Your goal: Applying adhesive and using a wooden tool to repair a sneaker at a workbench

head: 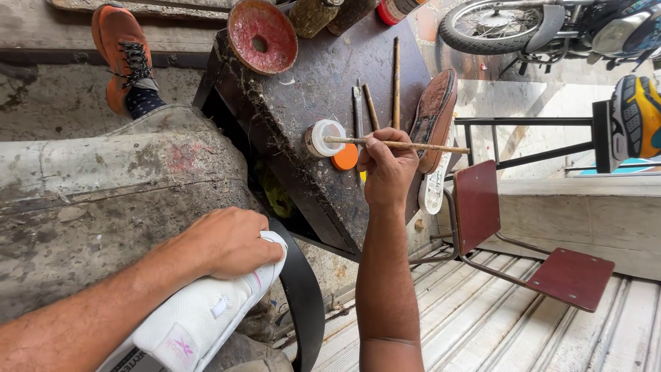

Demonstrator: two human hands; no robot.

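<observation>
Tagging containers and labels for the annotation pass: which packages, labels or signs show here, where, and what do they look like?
Small round jar: on the dark workbench, whitish, lying by the stick that the right hand holds.
Orange lid: flat disc beside the jar.
Red and white can: top edge, cut off.
Logo patch: pink mark on the white shoe under the left hand.

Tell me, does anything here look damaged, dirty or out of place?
Yes. The dark worktable is smeared with dried glue and fibres. A detached shoe sole hangs over its right edge. The right hand holds a thin stick in a small open jar; the left hand presses a white shoe.
</observation>
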